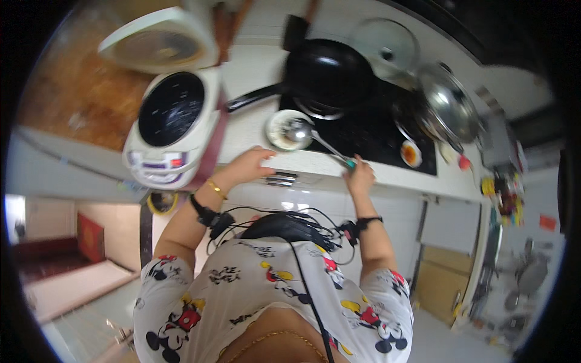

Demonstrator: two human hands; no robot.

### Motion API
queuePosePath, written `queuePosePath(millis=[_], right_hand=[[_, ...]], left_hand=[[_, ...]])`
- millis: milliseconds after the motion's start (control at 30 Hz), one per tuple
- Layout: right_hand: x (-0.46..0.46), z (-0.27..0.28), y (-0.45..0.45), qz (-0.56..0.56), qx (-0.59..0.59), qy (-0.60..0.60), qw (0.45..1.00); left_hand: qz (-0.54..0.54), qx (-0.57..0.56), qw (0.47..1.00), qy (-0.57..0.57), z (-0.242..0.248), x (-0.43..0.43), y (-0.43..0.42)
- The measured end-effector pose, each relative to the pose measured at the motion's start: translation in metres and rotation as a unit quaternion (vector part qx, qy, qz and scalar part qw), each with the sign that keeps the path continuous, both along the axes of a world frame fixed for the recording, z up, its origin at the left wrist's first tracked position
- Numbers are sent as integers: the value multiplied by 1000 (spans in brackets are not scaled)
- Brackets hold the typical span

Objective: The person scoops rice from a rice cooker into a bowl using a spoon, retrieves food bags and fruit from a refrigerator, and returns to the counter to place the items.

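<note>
My right hand [361, 177] is closed around the green-ended handle of a metal ladle [327, 147]. The ladle's shiny bowl lies over a small white bowl [274, 138], which has some dark and pale contents that I cannot identify. My left hand [247, 167] holds nothing, its thumb and fingers apart, just left of and below the white bowl. Beside that hand stands a white rice cooker [196, 156] with its lid raised and a dark, speckled inner pot [171, 109]. Behind the bowl sits a black frying pan [327, 68], handle towards the left.
The pan stands on a black cooktop [358, 129]. At its right are a lidded metal pot [447, 102] and a small white dish [411, 154] with orange-brown contents. A glass lid [386, 38] leans behind. Black cables [290, 218] hang between my wrists.
</note>
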State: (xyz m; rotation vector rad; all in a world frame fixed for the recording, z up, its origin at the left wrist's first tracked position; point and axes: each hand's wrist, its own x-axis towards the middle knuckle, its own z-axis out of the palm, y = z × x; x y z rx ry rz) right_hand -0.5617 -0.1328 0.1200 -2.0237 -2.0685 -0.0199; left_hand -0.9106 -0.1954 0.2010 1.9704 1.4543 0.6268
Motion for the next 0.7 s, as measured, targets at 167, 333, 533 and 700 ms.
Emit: queuePosePath(millis=[167,333,533,700], right_hand=[[23,4,-34,11,17,76,997],[11,53,-63,67,-22,128,989],[9,121,-83,48,37,153,986],[94,165,-141,-58,16,173,983]], left_hand=[[-94,-96,991,3,23,-4,-23],[-89,-129,987,-34,28,-24,-26],[-124,-83,986,-79,58,-26,-11],[-136,-149,974,-101,54,19,4]])
